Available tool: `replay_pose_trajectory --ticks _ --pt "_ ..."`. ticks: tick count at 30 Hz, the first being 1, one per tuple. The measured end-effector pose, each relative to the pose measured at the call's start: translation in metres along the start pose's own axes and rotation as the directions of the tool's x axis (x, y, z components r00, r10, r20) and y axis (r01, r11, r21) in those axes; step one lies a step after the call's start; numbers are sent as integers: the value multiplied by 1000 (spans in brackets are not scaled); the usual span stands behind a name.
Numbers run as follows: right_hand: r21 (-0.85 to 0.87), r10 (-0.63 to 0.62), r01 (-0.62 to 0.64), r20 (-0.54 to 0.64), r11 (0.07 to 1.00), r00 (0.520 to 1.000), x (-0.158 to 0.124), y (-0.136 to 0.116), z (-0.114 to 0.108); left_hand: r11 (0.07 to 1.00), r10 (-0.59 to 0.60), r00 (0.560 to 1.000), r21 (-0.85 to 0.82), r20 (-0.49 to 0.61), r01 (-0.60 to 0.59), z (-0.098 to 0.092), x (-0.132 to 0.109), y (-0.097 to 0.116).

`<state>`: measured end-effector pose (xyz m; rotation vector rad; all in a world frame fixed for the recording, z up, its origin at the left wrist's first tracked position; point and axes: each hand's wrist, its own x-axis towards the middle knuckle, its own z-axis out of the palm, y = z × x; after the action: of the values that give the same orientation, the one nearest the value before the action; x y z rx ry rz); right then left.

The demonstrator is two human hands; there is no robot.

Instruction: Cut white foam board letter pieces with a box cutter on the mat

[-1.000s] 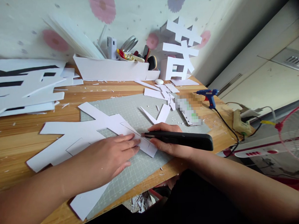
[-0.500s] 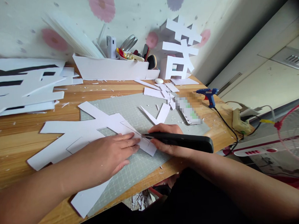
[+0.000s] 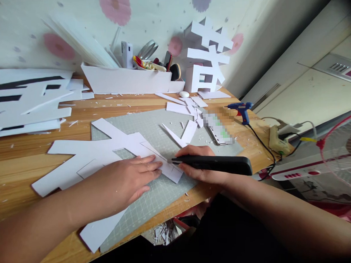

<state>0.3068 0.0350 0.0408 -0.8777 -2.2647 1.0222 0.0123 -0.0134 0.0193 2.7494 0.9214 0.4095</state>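
Note:
A large white foam-board cutout (image 3: pixel 103 146) with pencil lines lies on the grey-green cutting mat (image 3: pixel 128 124). My left hand (image 3: pixel 128 180) presses flat on it, palm down, fingers stretched out to the right. My right hand (image 3: pixel 198 163) is closed around a black-handled knife (image 3: pixel 223 165). The blade tip touches the right arm of the cutout, beside a drawn line and just right of my left fingertips. Narrow white offcuts (image 3: pixel 189 131) rest on the mat behind my right hand.
Stacked white cutouts (image 3: pixel 31 103) lie at the left. A white box (image 3: pixel 126 80) of tools and a white standing character (image 3: pixel 203 78) are at the back. A blue glue gun (image 3: pixel 242 111), its cord and a power strip (image 3: pixel 277 140) sit at the right. Scraps fill a bin (image 3: pixel 168 232) below the edge.
The view has shifted slightly. The knife has moved a little along the cutout and its handle sits slightly differently. My left hand keeps its place on the board.

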Motion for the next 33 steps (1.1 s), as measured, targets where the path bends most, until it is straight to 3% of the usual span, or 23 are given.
replay_pose_trajectory --ticks 13,21,33 --pt "-77 -10 11 14 997 1000 -17 3 -10 1000 2 1000 -26 -20 -2 3 -3 -3" --pt "-87 1 -2 -12 996 1000 -17 5 -13 1000 -6 999 -28 53 7 -7 0 -1" --pt "-167 -110 99 -57 981 992 -12 7 -15 1000 7 998 -30 58 -5 -7 1 1"
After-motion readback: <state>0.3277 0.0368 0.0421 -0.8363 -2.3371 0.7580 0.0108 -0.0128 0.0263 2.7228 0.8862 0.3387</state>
